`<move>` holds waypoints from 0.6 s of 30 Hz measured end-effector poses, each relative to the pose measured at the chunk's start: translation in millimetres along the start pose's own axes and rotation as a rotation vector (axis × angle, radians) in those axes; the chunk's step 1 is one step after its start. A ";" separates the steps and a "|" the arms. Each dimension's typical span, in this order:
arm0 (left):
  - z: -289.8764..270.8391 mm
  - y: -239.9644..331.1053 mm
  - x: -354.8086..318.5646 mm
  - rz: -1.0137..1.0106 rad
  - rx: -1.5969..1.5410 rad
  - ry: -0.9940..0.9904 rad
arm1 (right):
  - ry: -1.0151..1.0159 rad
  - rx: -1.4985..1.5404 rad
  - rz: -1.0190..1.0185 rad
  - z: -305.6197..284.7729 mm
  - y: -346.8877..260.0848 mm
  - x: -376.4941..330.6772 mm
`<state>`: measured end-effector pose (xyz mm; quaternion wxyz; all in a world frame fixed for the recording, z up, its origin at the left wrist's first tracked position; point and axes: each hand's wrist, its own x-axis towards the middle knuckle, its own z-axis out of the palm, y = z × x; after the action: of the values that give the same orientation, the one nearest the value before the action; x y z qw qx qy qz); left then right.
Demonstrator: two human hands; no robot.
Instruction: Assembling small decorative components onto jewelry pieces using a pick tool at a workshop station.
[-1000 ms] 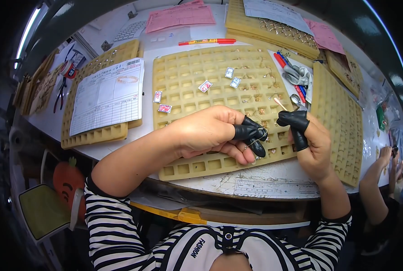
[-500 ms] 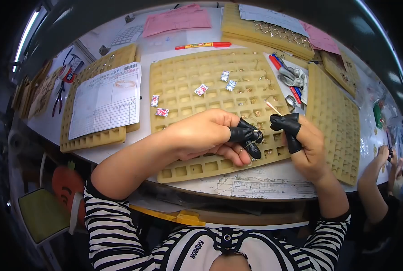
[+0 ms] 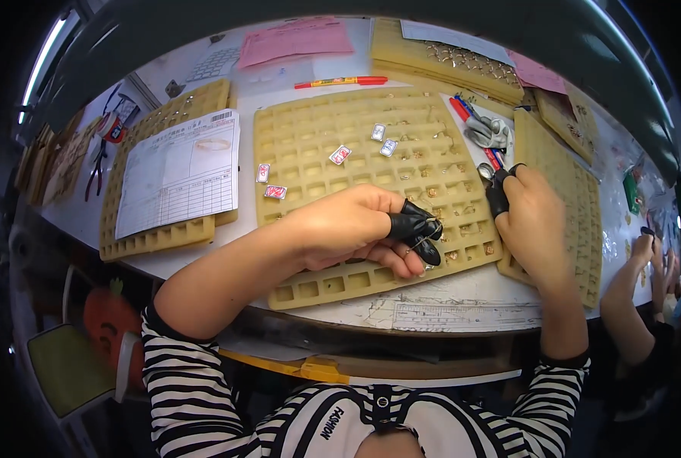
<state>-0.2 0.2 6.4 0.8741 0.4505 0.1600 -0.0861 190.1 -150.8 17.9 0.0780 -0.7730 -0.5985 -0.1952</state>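
Note:
My left hand (image 3: 348,229), with black finger cots on its fingertips, pinches a thin gold-coloured chain (image 3: 420,246) over the front of the tan compartment tray (image 3: 262,126). Small gold-coloured pieces lie in several cells on the tray's right side. Beyond that side is my right hand (image 3: 537,217), also in black finger cots. Its fingers are drawn together beside a small round metal-rimmed loupe (image 3: 485,172). Whatever they grip is hidden by the fingers. Small printed tags (image 3: 340,155) lie on the tray.
On the left, a paper form (image 3: 176,175) covers another tan tray. A red marker (image 3: 340,82) lies behind the middle tray. Pens and a grey-white bundle (image 3: 489,131) sit at the right, near another tray (image 3: 585,221). Another person's arm (image 3: 623,305) shows at the far right.
My right hand has moved right and slightly back, away from the left hand, to the loupe. The thin pale stick it held is no longer visible. My left hand stays on the chain.

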 end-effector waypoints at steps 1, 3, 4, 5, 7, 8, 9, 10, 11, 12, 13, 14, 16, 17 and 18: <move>0.5 -0.4 0.8 -0.002 0.006 0.008 | -0.009 -0.015 -0.008 -0.9 0.0 0.1; -2.0 -1.5 2.7 -0.021 0.006 0.012 | -0.019 -0.036 0.005 1.0 1.1 -0.3; -1.3 -1.2 2.1 -0.015 0.004 0.016 | -0.023 -0.032 -0.004 2.6 3.1 -0.6; -0.5 -0.9 1.5 -0.009 0.001 0.019 | -0.028 -0.028 -0.013 4.3 4.6 -0.6; -2.2 -1.9 2.1 -0.007 0.003 0.012 | -0.025 -0.030 0.014 12.7 8.0 0.7; -1.5 -1.2 2.1 -0.009 0.012 0.010 | -0.003 -0.038 0.008 16.6 10.8 0.2; -0.6 -1.2 2.1 -0.011 0.018 0.018 | 0.011 -0.029 0.066 17.3 10.1 -0.4; -0.3 0.1 1.2 -0.017 0.042 0.012 | 0.040 -0.037 0.073 16.7 11.3 -0.8; -0.7 1.3 0.8 -0.024 0.065 0.005 | 0.069 -0.045 0.080 15.2 12.7 -0.9; -2.4 0.9 1.9 -0.030 0.082 0.005 | 0.152 -0.013 0.043 15.4 13.5 -0.8; -2.4 -0.4 2.0 -0.023 0.049 0.017 | 0.179 0.075 0.013 11.4 11.8 -1.1; -2.1 -2.0 1.8 -0.016 0.017 0.029 | 0.207 0.164 -0.017 6.2 7.2 -2.0; -1.6 -1.7 3.1 -0.015 0.022 0.022 | 0.278 0.471 -0.139 2.7 -3.1 -7.0; -0.6 -0.7 3.6 -0.029 0.033 0.031 | 0.313 0.528 -0.221 1.7 -10.5 -8.6; -2.0 -0.9 2.9 -0.019 0.037 0.006 | 0.349 0.586 -0.303 1.0 -17.2 -9.6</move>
<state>1.8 1.2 3.5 0.8643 0.4652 0.1654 -0.0959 171.9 -154.4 11.3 0.3669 -0.5759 -0.7142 -0.1537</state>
